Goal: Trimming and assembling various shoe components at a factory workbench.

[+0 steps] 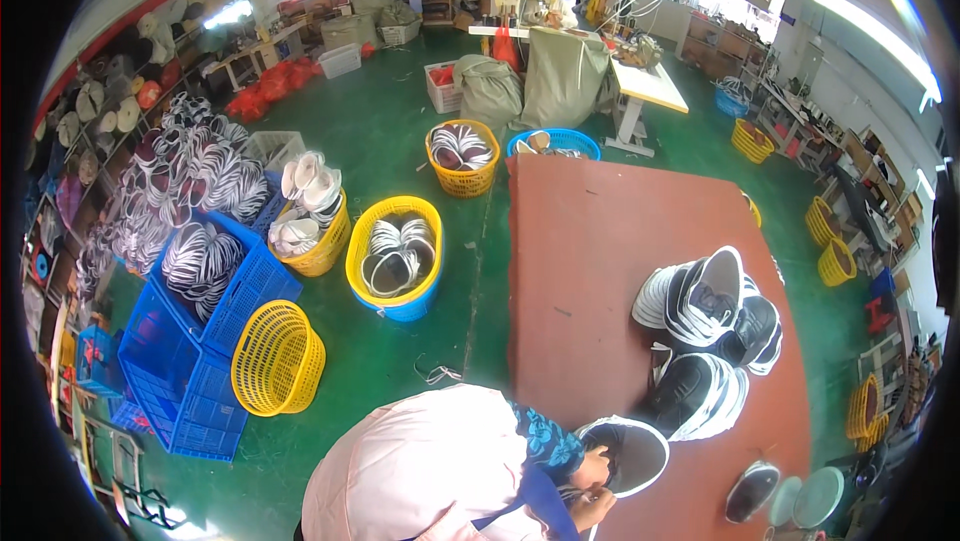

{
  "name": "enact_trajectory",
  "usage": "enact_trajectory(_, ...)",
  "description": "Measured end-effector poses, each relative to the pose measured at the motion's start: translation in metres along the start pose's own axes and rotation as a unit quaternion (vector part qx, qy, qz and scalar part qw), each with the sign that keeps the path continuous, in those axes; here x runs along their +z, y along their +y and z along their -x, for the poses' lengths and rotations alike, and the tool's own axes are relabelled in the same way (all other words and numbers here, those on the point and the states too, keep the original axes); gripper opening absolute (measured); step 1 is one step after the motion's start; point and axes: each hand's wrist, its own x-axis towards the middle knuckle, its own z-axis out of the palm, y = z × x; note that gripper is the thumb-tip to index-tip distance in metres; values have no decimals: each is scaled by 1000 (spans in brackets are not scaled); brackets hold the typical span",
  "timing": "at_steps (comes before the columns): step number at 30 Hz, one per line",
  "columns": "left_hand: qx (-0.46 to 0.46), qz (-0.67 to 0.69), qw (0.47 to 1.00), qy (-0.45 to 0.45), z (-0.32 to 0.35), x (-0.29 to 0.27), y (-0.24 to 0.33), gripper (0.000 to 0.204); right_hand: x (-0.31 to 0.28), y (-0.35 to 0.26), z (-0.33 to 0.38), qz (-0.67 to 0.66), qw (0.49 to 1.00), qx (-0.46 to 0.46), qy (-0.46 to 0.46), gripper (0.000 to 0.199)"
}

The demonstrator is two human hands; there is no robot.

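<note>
pale pink top [420, 461] | dark blue sleeve [548, 441], turquoise pattern | plain navy cloth [545, 499]

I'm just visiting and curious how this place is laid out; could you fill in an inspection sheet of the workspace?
Surface: reddish-brown tabletop with small dark marks.
Job's things: a black piece with white edging at the hands; stacks of similar black-and-white pieces farther along the table.
Clutter: a loose strand on the floor.
Hands: left hand and right hand both at the piece's edge; exact grip unclear.
Cables: pale strands hang at the back, perhaps cables.
Surroundings: green floor, yellow basket, blue crates, sewing machine behind.
</note>
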Motion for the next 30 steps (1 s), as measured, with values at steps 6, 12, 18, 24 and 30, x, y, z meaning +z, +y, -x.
enact_trajectory(6, -37, 82, 996, -23, 3, -26, 4, 23, -4, -15, -4, 23, 996, 73, 45, 18)
enact_trajectory(12, -59, 152, 986, -36, 0, -15, -6, 17, -8, -1, 4, 80, 992, 89, 39, 21)
enact_trajectory(18, -72, 13, 992, 105, 7, -10, 11, 15, -8, 30, 0, 127, 988, 64, -54, 29)
enact_trajectory(24, -38, -157, 971, 178, 3, -8, 2, 31, -1, 33, 11, 138, 973, 92, -160, 32)
enact_trajectory(30, -87, -174, 965, 174, 15, 12, -2, 23, 11, 21, 10, 107, 971, 88, -194, 26)
